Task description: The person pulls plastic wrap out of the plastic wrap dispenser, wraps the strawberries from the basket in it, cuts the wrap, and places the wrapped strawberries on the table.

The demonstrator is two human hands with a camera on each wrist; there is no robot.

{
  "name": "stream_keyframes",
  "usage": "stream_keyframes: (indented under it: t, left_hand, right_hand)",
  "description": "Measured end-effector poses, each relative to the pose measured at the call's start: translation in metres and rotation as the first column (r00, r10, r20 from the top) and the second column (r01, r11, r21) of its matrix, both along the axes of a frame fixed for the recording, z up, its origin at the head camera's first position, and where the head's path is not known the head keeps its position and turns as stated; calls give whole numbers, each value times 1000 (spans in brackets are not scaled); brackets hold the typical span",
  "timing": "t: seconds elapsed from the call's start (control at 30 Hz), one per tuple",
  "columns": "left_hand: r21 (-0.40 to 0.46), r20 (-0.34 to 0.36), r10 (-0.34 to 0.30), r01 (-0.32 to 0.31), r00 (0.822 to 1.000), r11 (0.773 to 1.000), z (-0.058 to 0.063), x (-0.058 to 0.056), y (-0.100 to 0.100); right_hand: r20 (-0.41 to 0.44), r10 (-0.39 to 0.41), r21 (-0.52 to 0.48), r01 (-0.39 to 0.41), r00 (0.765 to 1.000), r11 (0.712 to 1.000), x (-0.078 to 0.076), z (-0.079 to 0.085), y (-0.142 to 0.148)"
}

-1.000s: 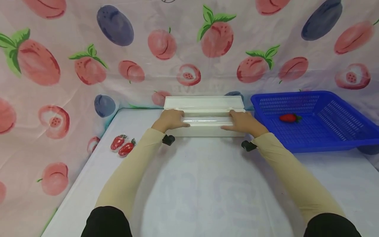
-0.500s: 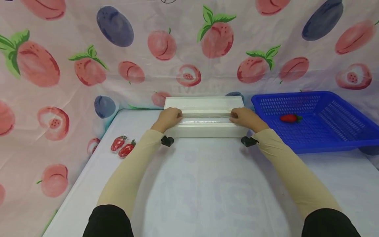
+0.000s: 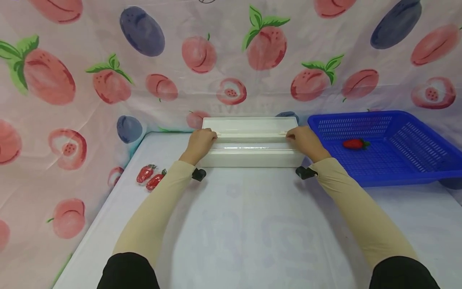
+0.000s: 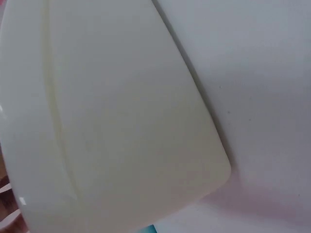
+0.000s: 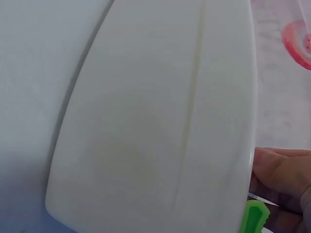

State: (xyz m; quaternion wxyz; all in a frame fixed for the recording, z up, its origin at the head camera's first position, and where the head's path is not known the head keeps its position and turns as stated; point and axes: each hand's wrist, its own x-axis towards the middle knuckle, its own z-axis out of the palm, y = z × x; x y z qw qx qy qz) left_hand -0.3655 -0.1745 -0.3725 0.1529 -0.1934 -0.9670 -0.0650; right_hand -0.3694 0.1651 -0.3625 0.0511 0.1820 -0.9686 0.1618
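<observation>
While the long white rectangular plastic box (image 3: 252,161) stands open at 12 o'clock, the left hand (image 3: 199,143) and right hand (image 3: 306,141) curl at its 9 and 3 o'clock ends; any grip cannot be told; matched, level movement seems best.

the hands (image 3: 199,145) (image 3: 306,142) have spread apart toward the ends of the white box (image 3: 252,159) (thumbs now off its front).

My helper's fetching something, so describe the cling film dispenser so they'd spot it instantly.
On the white table, find the blue plastic basket at right. Just left of it, with a left hand and right hand at its ends, sits the cling film dispenser. Unlike the basket and strawberries, it's white, with its lid open.
</observation>
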Motion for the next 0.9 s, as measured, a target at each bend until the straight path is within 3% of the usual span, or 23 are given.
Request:
stream_keyframes:
  t: [0.4,0.77,0.9]
  left_hand:
    - [124,-43,-50,55,998,991,14,2,-7]
    - [137,-170,-48,72,984,988,21,9,-17]
    - [134,-226,-56,88,972,987,24,12,-19]
  right_hand:
    - [-122,-20,-80,10,992,997,4,4,0]
    - [-99,-23,-101,13,995,995,10,18,2]
    - [-133,-15,-118,-1,991,993,10,21,3]
